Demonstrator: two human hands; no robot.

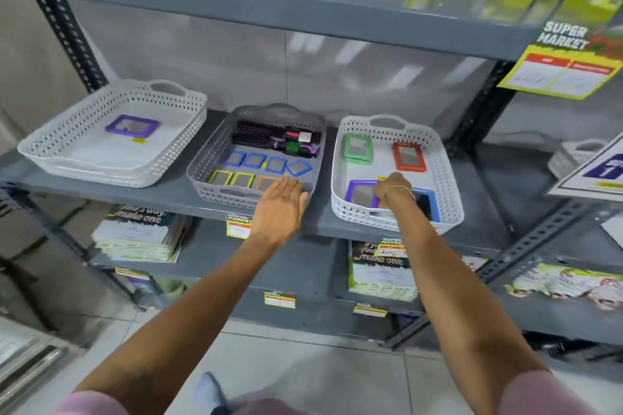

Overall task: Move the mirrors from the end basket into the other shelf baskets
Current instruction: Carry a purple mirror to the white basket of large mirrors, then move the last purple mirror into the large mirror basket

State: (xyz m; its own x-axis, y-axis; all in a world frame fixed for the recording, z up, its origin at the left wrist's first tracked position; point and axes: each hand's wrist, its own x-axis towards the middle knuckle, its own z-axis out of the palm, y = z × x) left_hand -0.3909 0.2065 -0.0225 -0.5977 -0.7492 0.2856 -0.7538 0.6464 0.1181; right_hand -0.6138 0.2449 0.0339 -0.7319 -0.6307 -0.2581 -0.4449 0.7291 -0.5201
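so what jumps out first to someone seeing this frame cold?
Three perforated baskets sit in a row on the grey shelf, holding small bright-framed mirrors. The right hand is down in the right white basket at the purple-framed mirror, while the left hand lies flat over the front edge of the grey middle basket. The left white basket holds just one purple mirror.

Both arms extended forward, bare, pink sleeves at shoulders. Left hand flat, palm down, fingers straight and together. Right hand curled, fingers bent downward; thin bracelet on wrist.
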